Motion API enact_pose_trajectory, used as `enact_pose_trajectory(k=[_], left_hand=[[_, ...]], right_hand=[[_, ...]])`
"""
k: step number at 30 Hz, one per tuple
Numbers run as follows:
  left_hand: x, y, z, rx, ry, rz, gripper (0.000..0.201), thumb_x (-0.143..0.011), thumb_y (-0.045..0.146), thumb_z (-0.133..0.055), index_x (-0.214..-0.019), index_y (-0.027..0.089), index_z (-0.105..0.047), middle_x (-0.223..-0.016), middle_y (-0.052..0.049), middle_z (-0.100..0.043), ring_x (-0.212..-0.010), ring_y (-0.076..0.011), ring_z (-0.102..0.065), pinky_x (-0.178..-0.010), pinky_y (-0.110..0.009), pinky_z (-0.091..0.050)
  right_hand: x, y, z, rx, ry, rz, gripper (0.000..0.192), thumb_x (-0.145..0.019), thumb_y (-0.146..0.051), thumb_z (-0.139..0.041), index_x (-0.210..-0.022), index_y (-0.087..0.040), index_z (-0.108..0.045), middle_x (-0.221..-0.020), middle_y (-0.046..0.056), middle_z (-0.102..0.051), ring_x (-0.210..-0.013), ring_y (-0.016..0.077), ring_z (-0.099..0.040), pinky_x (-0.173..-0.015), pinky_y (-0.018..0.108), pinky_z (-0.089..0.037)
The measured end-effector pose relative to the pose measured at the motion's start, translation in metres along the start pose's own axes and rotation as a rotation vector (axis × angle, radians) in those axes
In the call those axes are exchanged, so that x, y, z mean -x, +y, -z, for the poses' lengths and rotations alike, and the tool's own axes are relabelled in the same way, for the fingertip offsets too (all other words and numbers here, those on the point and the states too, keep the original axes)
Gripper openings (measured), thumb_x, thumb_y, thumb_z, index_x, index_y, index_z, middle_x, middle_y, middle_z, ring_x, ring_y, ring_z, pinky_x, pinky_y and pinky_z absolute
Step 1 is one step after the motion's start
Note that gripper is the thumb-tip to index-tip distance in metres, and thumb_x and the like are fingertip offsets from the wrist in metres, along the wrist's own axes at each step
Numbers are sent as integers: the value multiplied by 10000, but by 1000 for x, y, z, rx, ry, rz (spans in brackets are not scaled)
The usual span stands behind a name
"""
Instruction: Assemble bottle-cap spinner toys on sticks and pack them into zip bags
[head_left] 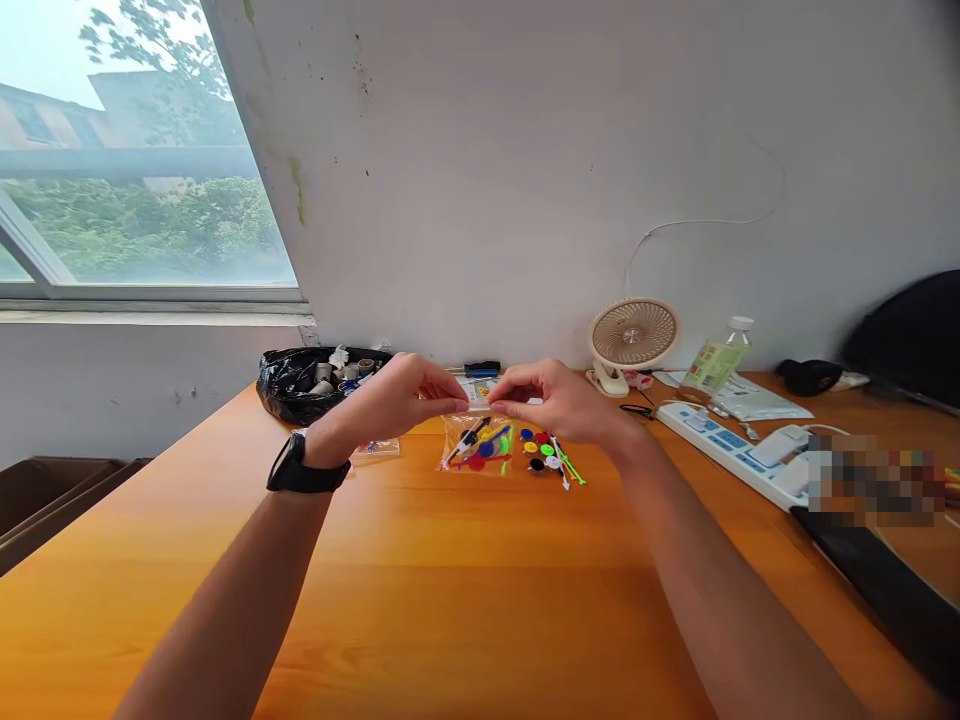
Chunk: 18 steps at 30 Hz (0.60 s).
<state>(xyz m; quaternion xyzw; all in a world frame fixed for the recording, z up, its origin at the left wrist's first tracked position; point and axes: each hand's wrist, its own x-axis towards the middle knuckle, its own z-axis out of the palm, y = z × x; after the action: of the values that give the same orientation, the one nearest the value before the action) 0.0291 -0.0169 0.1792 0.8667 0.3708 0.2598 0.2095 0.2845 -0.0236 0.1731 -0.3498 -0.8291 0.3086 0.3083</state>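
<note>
Between my two hands hangs a clear plastic bag [477, 452], its top edge pinched from both sides. Coloured plastic pieces in blue, red, yellow, black and green show through it. My left hand [412, 390], with a black watch on the wrist, is closed on the bag's left top edge. My right hand [551, 398] pinches the same edge a little to the right, thumb and fingers together. Just right of the bag, a small heap of coloured discs and arrow-shaped sticks [549, 455] lies on the wooden table [450, 600].
Behind my left wrist lies another small clear bag [379, 447]. A black plastic bag [289, 385] holding several cylindrical items stands at the back left. On the right are a clip fan [634, 335], a tilted bottle [716, 360] and a white power strip [720, 445] with plugs.
</note>
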Motion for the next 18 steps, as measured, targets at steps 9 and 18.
enact_pose_trajectory(k=[9,18], left_hand=[[-4,-28,-1,7,1,79,342,-854,473,-742,-770,142,-764,-612,3,-643,-552,-99,-503,-484,-197,-320],[-3,-45,1,-59,-39,52,235,-902,358,-650,-886,148,-754,-778,-45,-758,-691,-153,-663,-628,-218,-485]], right_hand=[[-7,24,-6,12,-27,-125,445,-850,-587,-688,-766,-149,-675,-588,-48,-475,-539,96,-383,-510,249,-285],[-10,56,-5,112,112,-104,239,-867,-375,-608,-903,-164,-714,-743,17,-642,-671,147,-540,-601,260,-406]])
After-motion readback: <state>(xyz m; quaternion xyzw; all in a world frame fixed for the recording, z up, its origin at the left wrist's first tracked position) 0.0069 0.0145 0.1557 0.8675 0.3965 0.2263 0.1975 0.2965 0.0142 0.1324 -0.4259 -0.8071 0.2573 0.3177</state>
